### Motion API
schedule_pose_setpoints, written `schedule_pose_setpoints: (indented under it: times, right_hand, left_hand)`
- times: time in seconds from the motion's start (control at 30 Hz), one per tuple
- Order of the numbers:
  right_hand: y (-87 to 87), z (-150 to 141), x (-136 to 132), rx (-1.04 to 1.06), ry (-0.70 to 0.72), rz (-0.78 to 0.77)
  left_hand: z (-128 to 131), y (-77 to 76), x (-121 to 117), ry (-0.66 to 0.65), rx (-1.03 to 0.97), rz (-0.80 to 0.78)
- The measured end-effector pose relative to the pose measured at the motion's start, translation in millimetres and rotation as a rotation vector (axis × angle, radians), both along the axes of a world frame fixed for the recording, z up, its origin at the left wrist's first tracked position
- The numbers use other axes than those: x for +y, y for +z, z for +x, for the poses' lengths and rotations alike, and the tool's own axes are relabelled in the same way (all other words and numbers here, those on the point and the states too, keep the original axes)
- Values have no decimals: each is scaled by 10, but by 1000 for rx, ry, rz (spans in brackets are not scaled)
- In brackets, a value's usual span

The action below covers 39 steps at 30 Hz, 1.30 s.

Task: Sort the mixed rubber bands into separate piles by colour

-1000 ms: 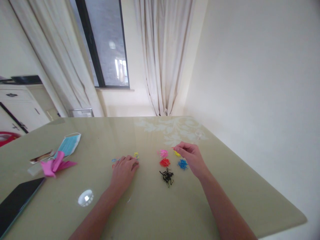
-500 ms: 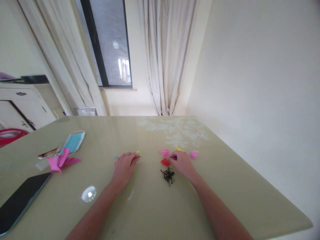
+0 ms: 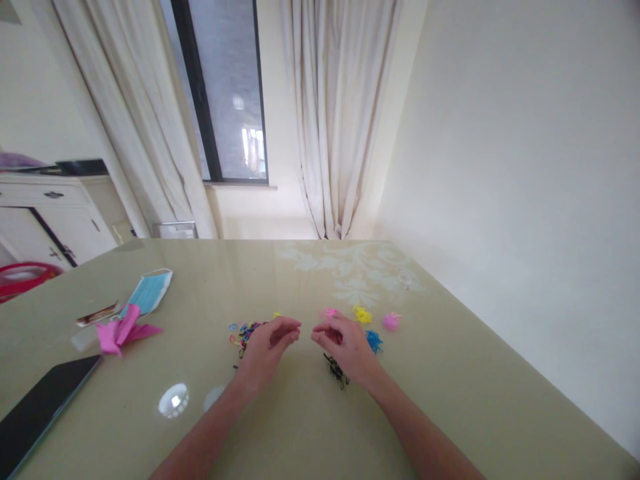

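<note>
My left hand [image 3: 266, 350] hovers in front of a mixed pile of small coloured rubber bands [image 3: 246, 333], partly hiding it. Its thumb and fingers are drawn together in a pinch. Facing it, my right hand [image 3: 350, 347] is pinched too, a short gap between the fingertips. Whatever either pinch holds is too small to make out. Around the right hand lie single-colour heaps: black bands [image 3: 336, 371] below, pink bands [image 3: 330, 313] behind, yellow bands [image 3: 362, 315] beyond and blue bands [image 3: 373, 341] at its right. Some red shows behind its fingers.
A round pink bundle [image 3: 392, 321] sits to the right. On the left of the glossy table [image 3: 300, 427] are a blue face mask [image 3: 149, 293], a folded pink piece [image 3: 125, 331] and a dark tablet-like slab [image 3: 43, 393]. A wall borders the right side.
My left hand has lifted off the mixed pile and moved right, uncovering more of it. My right hand has shifted left and nearer, off the red heap, and the blue heap now shows.
</note>
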State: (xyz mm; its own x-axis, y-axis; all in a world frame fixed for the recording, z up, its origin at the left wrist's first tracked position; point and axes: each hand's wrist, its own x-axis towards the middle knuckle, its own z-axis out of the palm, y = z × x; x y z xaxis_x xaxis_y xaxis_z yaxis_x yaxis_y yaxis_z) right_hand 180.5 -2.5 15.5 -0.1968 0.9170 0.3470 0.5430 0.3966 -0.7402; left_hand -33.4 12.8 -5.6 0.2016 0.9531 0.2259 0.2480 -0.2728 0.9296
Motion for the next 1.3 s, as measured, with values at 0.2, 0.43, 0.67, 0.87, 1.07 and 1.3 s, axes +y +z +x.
schedule_pose_setpoints:
  times: [0.2,0.43,0.67,0.87,1.07,1.3]
  right_hand:
    - [5,-38,-32,81,30,-63]
    - [6,5,-29,139,42,-97]
    - [-7,-14,-32,175,67,-144]
    - [325,434,-25,615,-76,-107]
    - [462,792,-26,650,-270,-66]
    - [321,852,110,431,-297,-39]
  left_hand:
    - [119,-18,-89,-33,-105,-18]
    - [100,13,-89,-38,-141,-32]
    - [125,14,-102,-54,-120,-30]
    - [-224,56,33,78,367,189]
    - [-442,-66,121,4,793,222]
    - [-356,-69,103,32,884,216]
